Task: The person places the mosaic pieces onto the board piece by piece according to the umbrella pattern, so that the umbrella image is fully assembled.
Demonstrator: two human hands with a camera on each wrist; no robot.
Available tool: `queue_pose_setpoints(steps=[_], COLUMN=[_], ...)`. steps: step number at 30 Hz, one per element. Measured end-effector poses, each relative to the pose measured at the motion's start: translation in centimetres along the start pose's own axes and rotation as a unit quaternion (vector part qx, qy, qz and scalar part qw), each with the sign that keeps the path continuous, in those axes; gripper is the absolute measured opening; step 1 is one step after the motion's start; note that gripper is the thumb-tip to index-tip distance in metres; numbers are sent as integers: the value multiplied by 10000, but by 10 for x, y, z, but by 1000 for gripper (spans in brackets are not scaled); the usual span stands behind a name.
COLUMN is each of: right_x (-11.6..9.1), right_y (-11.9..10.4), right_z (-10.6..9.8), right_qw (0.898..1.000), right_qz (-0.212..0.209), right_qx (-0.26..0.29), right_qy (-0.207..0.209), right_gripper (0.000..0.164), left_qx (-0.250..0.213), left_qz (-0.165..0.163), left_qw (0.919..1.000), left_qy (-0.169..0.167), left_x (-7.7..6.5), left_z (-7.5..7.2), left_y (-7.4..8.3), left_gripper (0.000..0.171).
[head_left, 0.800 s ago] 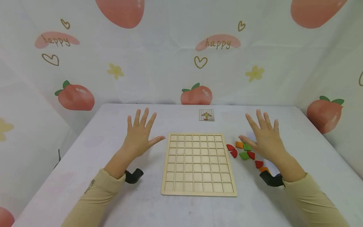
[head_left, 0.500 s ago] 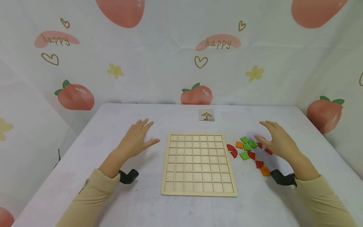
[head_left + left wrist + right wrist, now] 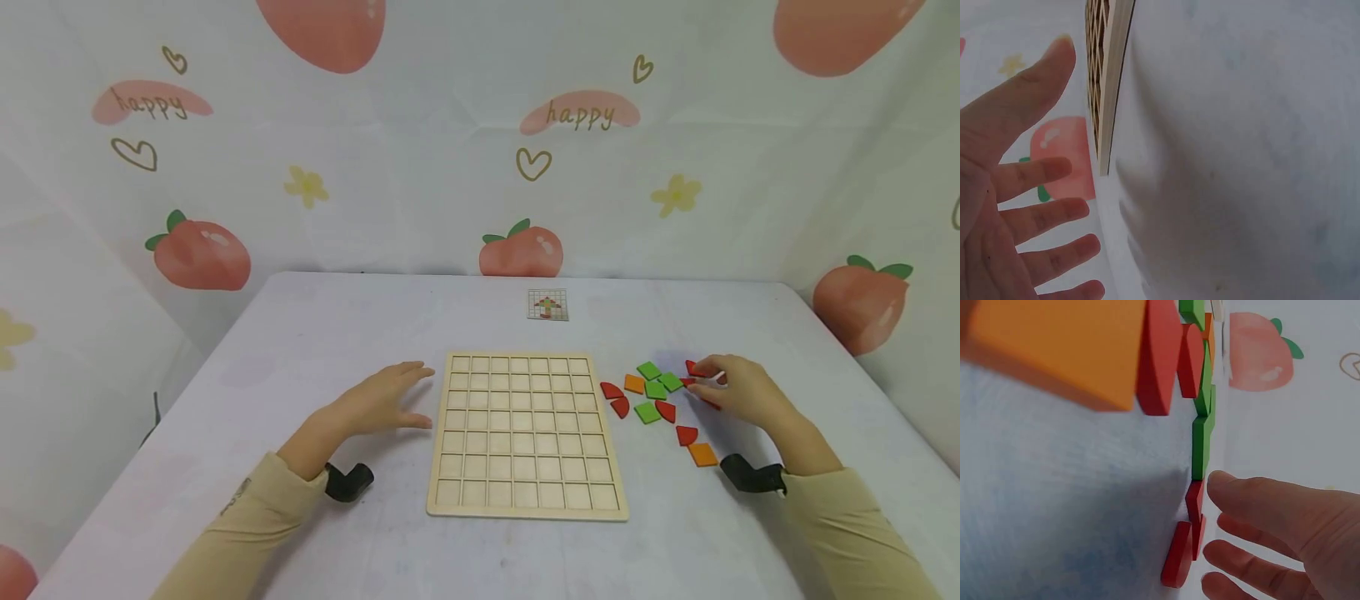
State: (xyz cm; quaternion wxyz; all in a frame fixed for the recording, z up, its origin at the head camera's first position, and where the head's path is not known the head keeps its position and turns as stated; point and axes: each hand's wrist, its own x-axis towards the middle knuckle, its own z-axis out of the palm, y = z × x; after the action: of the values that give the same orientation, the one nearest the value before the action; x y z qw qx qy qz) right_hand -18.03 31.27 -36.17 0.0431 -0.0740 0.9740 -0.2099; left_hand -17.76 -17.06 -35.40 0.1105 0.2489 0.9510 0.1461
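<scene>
My left hand (image 3: 375,402) hovers beside the left edge of a light wooden grid board (image 3: 525,421). Its fingers are spread and hold nothing, as the left wrist view shows too, with the board's edge (image 3: 1110,94) past the thumb. Over a few red quarter-round pieces (image 3: 693,367) at the right of the scattered tiles is my right hand (image 3: 742,390). Thumb and fingers point down to them with a gap between. In the right wrist view the thumb (image 3: 1254,494) is close to a red piece (image 3: 1194,500), and the fingers partly cover the group in the head view.
Several green tiles (image 3: 648,372) and two orange ones, one nearer (image 3: 702,455), lie right of the board. More red quarter-rounds (image 3: 619,407) are near the board's right edge. A small pattern card (image 3: 547,305) lies at the table's back. A black wrist mount (image 3: 348,483) hangs under each forearm.
Both hands have come down from a raised, spread pose. My left hand has lowered toward the board's left edge; the right has moved right and down to the red pieces, its fingers drawing closer together.
</scene>
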Motion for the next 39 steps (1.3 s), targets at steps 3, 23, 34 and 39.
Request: queue_pose_setpoints(steps=[3, 23, 34, 39], right_x=[0, 3, 3, 5], right_y=[2, 4, 0, -10], right_z=[2, 3, -1, -3], right_qw=[10000, 9999, 9995, 9999], right_qz=[-13, 40, 202, 29], right_qx=[5, -64, 79, 35], right_qy=[-36, -124, -250, -131], right_gripper=[35, 28, 32, 32], left_qx=[-107, 138, 210, 188], left_qz=[29, 957, 897, 874], left_qw=[9998, 9944, 9948, 9951], left_qy=[-181, -431, -428, -422], left_x=[2, 3, 1, 2], left_z=[4, 12, 10, 10], left_y=[3, 9, 12, 13], left_gripper=[80, 89, 89, 88])
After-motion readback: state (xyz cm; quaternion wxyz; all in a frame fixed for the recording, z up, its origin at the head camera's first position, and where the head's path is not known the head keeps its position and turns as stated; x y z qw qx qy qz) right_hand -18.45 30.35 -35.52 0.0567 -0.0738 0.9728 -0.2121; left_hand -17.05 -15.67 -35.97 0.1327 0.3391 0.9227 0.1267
